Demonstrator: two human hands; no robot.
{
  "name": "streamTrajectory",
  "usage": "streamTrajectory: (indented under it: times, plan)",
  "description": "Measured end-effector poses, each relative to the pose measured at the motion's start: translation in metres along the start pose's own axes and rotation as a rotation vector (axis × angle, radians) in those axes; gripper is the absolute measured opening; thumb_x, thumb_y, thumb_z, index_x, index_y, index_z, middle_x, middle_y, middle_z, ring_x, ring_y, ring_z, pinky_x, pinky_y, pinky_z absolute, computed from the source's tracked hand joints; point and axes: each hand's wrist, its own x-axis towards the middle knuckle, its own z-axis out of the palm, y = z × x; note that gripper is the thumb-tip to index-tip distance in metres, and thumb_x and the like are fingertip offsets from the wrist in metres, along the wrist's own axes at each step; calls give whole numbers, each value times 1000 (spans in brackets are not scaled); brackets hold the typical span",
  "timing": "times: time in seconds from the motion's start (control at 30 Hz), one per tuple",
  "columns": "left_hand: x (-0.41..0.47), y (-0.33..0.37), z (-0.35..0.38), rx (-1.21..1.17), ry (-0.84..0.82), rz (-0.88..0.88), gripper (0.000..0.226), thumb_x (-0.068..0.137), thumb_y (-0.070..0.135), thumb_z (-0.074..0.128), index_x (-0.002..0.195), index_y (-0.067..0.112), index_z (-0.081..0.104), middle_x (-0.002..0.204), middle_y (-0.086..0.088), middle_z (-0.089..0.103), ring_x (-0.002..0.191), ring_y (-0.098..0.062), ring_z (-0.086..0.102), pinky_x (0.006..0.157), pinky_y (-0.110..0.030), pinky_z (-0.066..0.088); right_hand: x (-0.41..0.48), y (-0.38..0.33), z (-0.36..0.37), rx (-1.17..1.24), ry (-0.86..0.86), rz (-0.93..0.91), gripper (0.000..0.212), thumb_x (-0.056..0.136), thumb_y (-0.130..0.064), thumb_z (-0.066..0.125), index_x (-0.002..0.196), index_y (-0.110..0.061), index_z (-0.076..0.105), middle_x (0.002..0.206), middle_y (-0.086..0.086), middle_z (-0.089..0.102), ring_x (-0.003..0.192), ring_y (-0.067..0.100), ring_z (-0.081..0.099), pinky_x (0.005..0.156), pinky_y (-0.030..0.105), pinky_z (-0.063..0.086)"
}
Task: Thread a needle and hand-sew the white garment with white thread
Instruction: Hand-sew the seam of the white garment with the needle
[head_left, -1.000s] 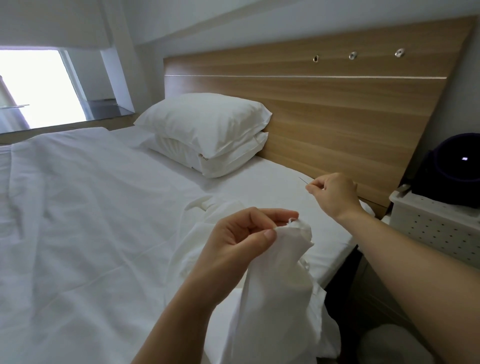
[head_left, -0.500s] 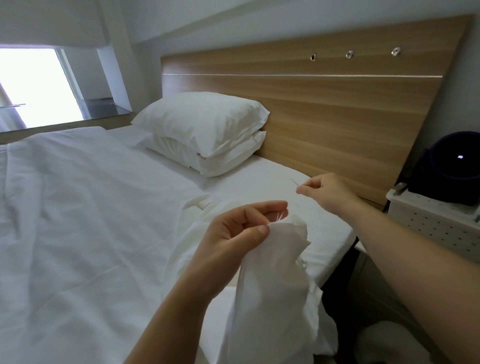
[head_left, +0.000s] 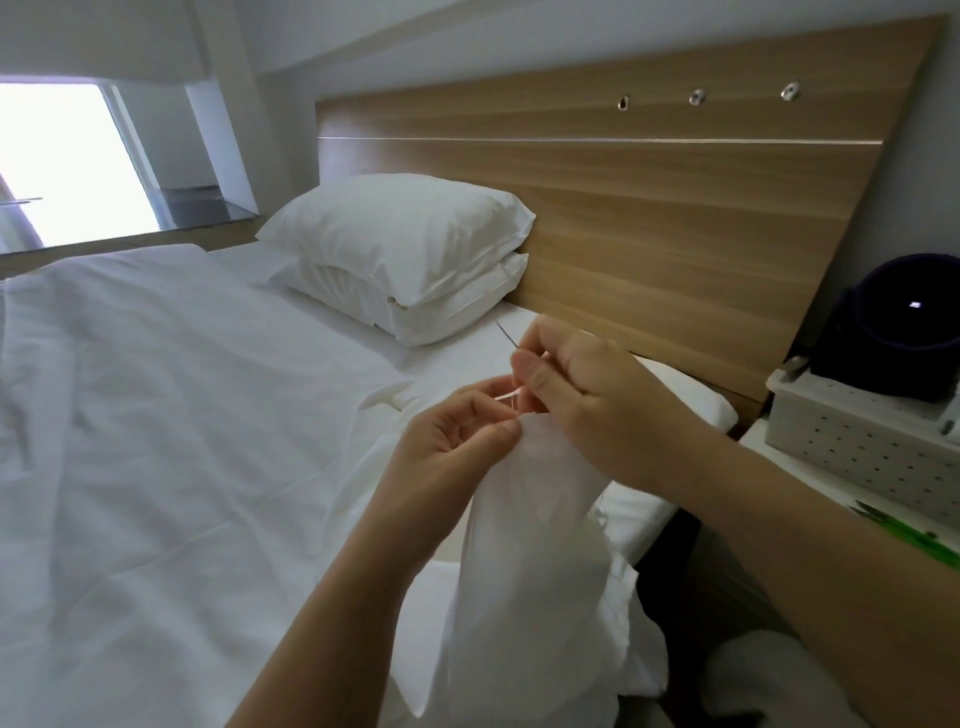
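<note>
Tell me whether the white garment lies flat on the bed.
No, the left hand holds the white garment up, so it hangs.

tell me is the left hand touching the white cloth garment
Touching. The head view shows the left hand pinching the top edge of the white cloth garment between thumb and fingers.

bare bedsheet (head_left: 156, 415) left, headboard (head_left: 649, 208) behind, box (head_left: 857, 447) right

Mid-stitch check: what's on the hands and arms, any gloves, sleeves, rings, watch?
Nothing worn. The left hand and right hand are bare: no gloves, thimble or rings. The left forearm and right forearm are bare to the frame edge, with no sleeve, watch or bracelet. Thumbnails look short and unpainted.
</note>
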Motion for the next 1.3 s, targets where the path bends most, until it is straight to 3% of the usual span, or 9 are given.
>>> streamTrajectory:
  times: [0.13,0.27,0.4,0.6,0.83,0.97,1.07,1.13,1.3]
  plan:
    - [-2,1,1,136,89,17,23,66,43,65,74,23,72,106,0,67,100,-14,65,91,-35,52,-1,-1,9,-154,123,-114,19,99,-26,45,81,-22,44,58,-10,49,55,9,51,53,20,40]
    - [-9,8,11,275,82,-6,12,91,30,59,85,24,68,82,7,69,77,-8,65,75,-29,55,3,11,12,-224,274,-215,17,96,-30,42,84,-20,47,58,-10,51,51,9,51,49,21,40]
    - [-16,11,24,381,159,58,7,90,29,59,94,34,61,84,13,66,78,-4,64,66,-19,53,7,20,8,-131,289,-232,17,95,-29,43,85,-18,51,66,-6,60,59,6,57,56,14,44]
    - [-25,9,30,508,237,158,31,88,12,61,102,37,50,80,12,62,78,2,61,61,-9,47,9,22,2,-71,327,-253,18,96,-24,44,84,-13,52,58,-13,48,63,4,54,53,12,40]
    - [-19,-4,28,616,325,190,16,99,18,47,88,22,58,70,14,58,72,3,56,61,-9,39,20,26,-5,-83,374,-251,28,95,-22,45,85,1,58,56,9,53,60,21,50,52,23,36]
    - [9,18,0,737,391,363,19,97,21,55,78,24,56,63,12,57,65,6,54,60,-6,36,26,22,-6,-75,375,-238,23,95,-18,48,82,-1,56,51,-2,45,56,14,48,49,15,32]
    - [34,52,-20,880,298,563,21,95,28,58,79,15,62,61,1,59,67,-11,54,59,-10,37,28,15,-2,-57,391,-234,18,97,-13,51,79,-10,52,52,-12,41,53,4,47,50,10,34]
    - [42,62,-26,931,174,613,25,93,32,58,83,11,64,61,0,58,68,-16,54,59,-12,39,25,16,1,-27,409,-213,17,96,-14,51,79,-12,51,54,-11,45,57,7,49,51,10,35]
    - [27,25,-21,836,-11,233,15,95,29,55,81,36,55,67,6,61,64,-5,57,61,-14,44,7,43,13,36,419,-61,18,99,-18,50,84,-10,56,57,2,52,61,18,50,53,23,38]
